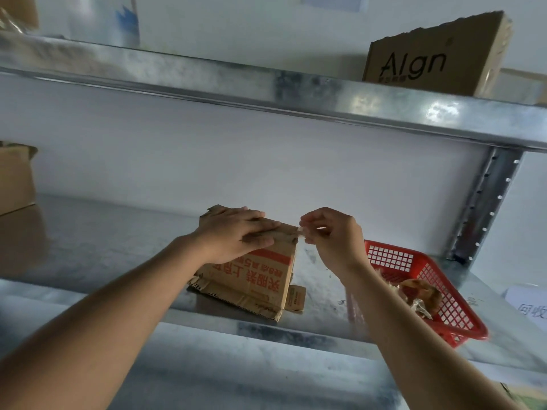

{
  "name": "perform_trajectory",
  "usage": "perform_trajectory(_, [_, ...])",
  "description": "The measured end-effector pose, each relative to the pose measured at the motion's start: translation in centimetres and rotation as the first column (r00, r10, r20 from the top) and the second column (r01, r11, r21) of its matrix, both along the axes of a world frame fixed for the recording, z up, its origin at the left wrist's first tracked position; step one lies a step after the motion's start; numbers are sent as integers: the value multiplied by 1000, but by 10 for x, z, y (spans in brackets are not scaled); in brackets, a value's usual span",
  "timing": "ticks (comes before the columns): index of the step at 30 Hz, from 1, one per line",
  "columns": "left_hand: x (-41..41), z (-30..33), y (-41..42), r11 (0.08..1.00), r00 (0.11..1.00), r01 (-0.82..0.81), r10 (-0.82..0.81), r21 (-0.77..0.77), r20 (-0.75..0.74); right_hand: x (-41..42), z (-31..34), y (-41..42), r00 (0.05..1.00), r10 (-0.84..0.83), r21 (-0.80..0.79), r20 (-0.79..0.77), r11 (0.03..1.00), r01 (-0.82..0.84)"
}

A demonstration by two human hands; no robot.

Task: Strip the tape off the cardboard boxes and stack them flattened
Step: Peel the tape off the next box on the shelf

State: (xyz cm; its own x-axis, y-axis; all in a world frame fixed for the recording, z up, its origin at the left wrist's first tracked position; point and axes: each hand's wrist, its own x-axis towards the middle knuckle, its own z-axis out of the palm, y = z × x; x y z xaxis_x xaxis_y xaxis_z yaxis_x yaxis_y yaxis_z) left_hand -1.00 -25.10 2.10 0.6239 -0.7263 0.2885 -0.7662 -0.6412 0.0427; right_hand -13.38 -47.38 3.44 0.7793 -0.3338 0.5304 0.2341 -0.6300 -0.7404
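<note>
- A galvanised metal shelf (97, 241) fills the middle of the view, with a white wall behind it and a perforated steel upright (485, 208) at its right rear corner.
- An upper shelf (266, 84) of the same metal runs across the top; on its right end stands a brown carton (435, 54) printed "Algn".
- At the far left edge of the middle shelf sits part of another cardboard box (14, 179), cut off by the frame.
- A red plastic basket (393, 258) with lattice walls rests on the right part of the shelf, near its front edge; crumpled brownish tape scraps (420, 294) lie inside it.
- The cardboard box (260, 276) with red printing stands near the shelf's front edge, between the two forearms and just left of the basket, its lower flaps splayed on the metal.
- The left hand (236, 232) lies on the box's top edge, fingers straight and together, pressing down flat on the cardboard.
- The right hand (331, 232) is just right of the box's top corner, thumb and forefinger pinching the tape strip (299, 230); the other fingers are curled.
- That strip is clear and short, stretched between the pinch and the box corner.
- A white paper label (529, 306) with printed characters shows at the right edge.
</note>
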Motion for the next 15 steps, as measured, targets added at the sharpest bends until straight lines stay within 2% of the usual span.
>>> perform_trajectory(2, [-1, 0, -2, 1000, 1000, -6, 6, -5, 7, -8, -6, -7, 1000, 19, 129, 0, 991, -19])
perform_trajectory(7, [-10, 1, -12, 998, 997, -49, 50, -34, 52, -20, -13, -17, 1000, 13, 206, -4, 978, -12])
perform_trajectory(13, [-17, 3, -30, 990, 989, -136, 138, -44, 50, -48, -2, -34, 997, -36, 176, 74, 984, 22])
perform_trajectory(15, [-22, 5, -39, 990, 990, -135, 136, -43, 37, -59, 2, -47, 990, -112, 117, 88, 988, 101])
